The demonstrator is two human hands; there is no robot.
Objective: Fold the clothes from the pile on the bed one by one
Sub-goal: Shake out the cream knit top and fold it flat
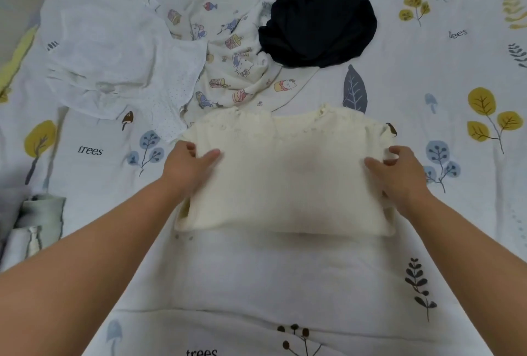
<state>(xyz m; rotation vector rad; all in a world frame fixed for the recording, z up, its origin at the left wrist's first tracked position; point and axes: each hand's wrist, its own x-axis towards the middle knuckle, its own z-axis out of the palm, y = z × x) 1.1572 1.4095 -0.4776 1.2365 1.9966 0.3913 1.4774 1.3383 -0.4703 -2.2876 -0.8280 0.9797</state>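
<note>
Head view: a cream knitted top [285, 178] lies folded on the bed sheet [256, 275], near the person. The left hand [188, 167] pinches its left edge, thumb on top and fingers curled under. The right hand [399, 173] grips the right edge the same way. Behind it lie a white dotted garment [119, 64], a cartoon-print cloth [236, 70] and a dark navy garment [316, 22].

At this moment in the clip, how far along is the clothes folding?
Done: nothing shows as a finished, set-aside fold. In hand: the cream knit top lies folded over on the bed, left hand and right hand gripping its side edges. Left: three crumpled garments beyond it, the white dotted garment, the cartoon-print garment and the dark navy garment.
</note>
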